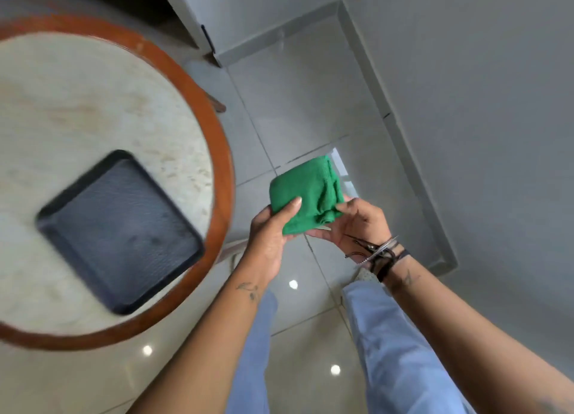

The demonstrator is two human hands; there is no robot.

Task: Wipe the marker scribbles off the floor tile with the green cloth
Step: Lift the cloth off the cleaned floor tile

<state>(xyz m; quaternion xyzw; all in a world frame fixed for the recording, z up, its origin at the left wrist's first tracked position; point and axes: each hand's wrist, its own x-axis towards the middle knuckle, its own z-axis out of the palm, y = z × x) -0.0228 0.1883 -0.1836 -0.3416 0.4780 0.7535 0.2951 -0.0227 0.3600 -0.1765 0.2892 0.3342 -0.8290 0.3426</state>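
A folded green cloth (306, 193) is held in the air above the grey floor tiles (298, 102), between both hands. My left hand (270, 236) grips its left edge with the thumb on top. My right hand (357, 224) pinches its bunched right side from below and beside. No marker scribbles show on the tiles in view; a short dark mark (386, 115) lies near the skirting, too small to tell what it is.
A round stone-topped table with a brown wooden rim (217, 127) fills the left, carrying a dark rectangular tray (121, 230). A white wall with grey skirting (403, 152) runs along the right. My legs in light blue trousers (394, 351) stand below.
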